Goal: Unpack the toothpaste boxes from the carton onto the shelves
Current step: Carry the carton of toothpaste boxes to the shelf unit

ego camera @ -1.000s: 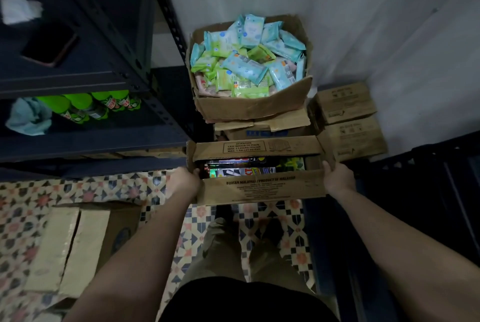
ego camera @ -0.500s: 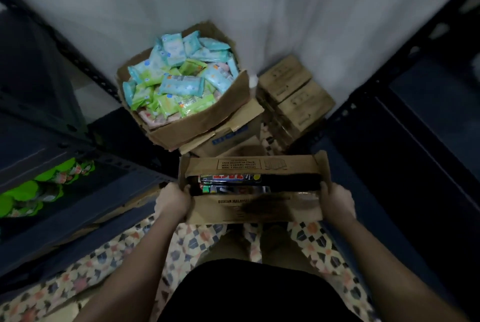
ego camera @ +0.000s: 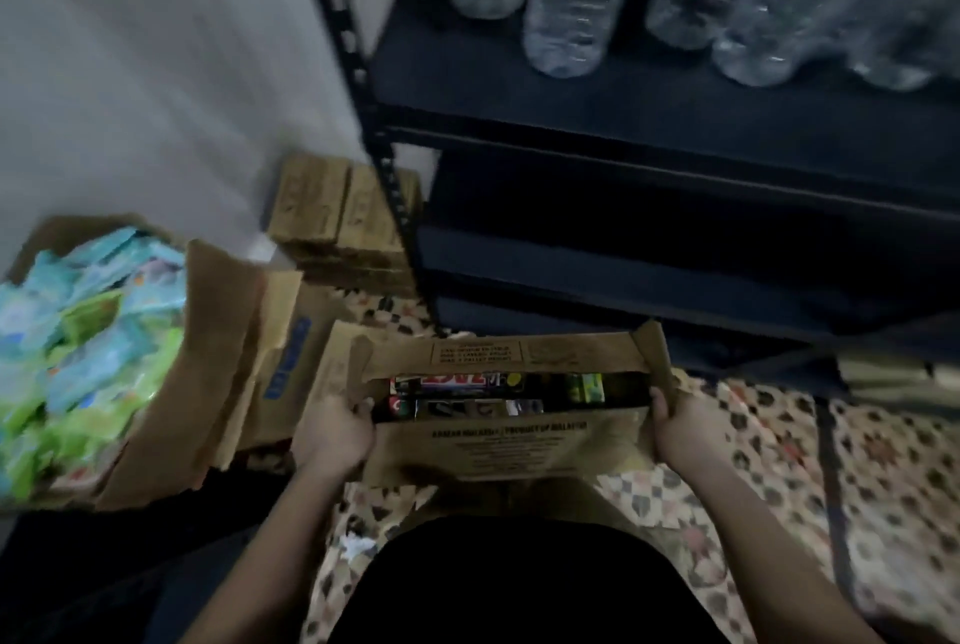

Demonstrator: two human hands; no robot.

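Note:
I carry a brown cardboard carton (ego camera: 511,451) in front of my waist, its flaps open. Toothpaste boxes (ego camera: 467,391) lie lengthwise inside, dark with red, white and green print. My left hand (ego camera: 332,433) grips the carton's left end, with the thumb over the rim. My right hand (ego camera: 678,428) grips the right end the same way. A dark metal shelf unit (ego camera: 649,134) stands straight ahead and to the right, with bare lower shelves (ego camera: 675,274) just beyond the carton.
Clear plastic water bottles (ego camera: 566,9) line the upper shelf. At left, an open carton (ego camera: 218,331) holds several blue and green packets (ego camera: 88,326). Small brown boxes (ego camera: 337,217) are stacked by the white wall. Patterned tile floor (ego camera: 883,461) lies underfoot.
My view has swung right with the carton held in both hands: the packet carton slid to the left edge and the shelf unit with water bottles came into view ahead.

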